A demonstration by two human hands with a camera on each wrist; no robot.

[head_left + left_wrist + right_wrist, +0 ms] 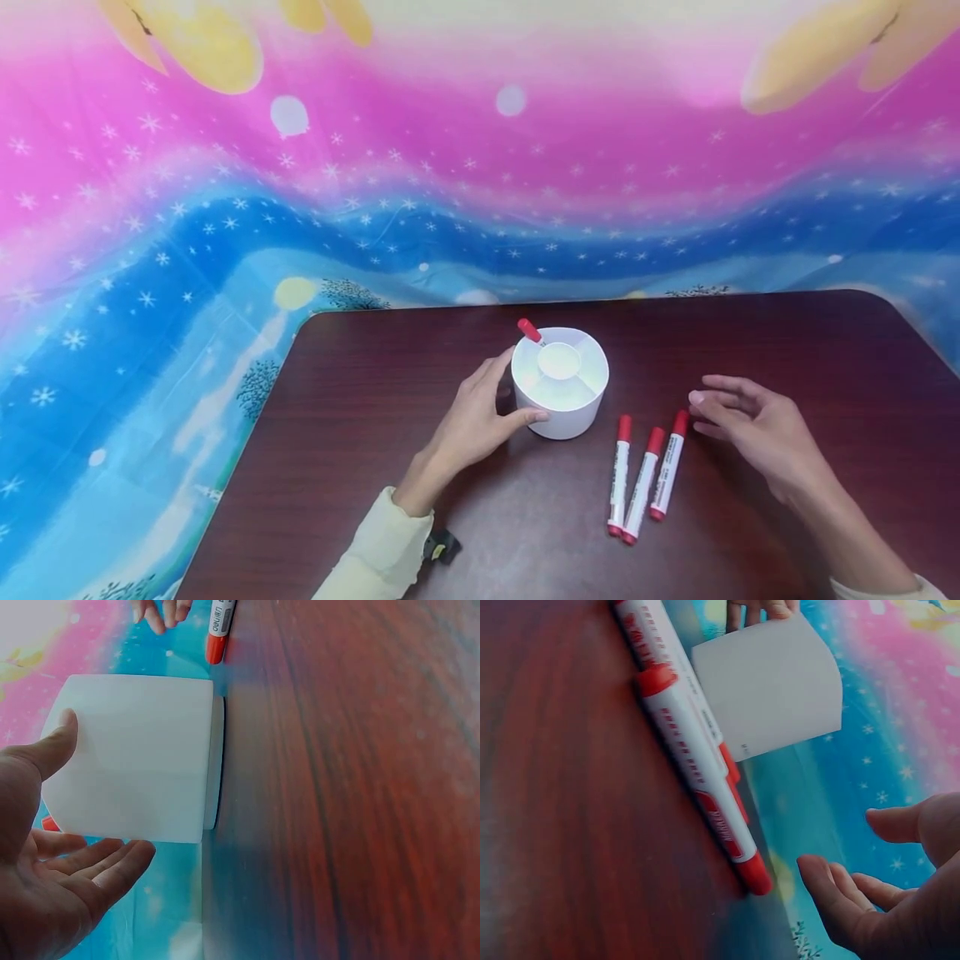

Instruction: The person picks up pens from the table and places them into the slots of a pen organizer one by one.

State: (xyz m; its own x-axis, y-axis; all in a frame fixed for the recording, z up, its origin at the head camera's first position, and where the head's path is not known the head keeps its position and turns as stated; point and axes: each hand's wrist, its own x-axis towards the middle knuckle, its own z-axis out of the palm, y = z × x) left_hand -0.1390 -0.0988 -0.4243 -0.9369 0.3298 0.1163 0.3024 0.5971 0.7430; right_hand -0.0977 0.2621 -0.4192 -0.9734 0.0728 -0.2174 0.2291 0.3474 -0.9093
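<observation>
A white round pen holder (pixel 562 425) with a ring of compartments around a central cup stands on the table. One red-capped marker (pixel 529 331) leans in its back-left compartment. My left hand (pixel 472 417) holds the holder from the left, thumb against the front wall (pixel 135 757) and fingers around the side. Three more red-and-white markers lie side by side to the right of the holder: a left one (pixel 619 475), a middle one (pixel 643 485) and a right one (pixel 670 465). Beside the right marker's cap hovers my right hand (pixel 757 425), fingers loosely bent, thumb apart from them in the right wrist view, holding nothing.
The dark wooden table (pixel 337 375) has a rounded back edge. Behind it hangs a pink and blue cloth (pixel 420 183) with snowflakes. A small black object (pixel 442 547) shows beside the left sleeve (pixel 386 542).
</observation>
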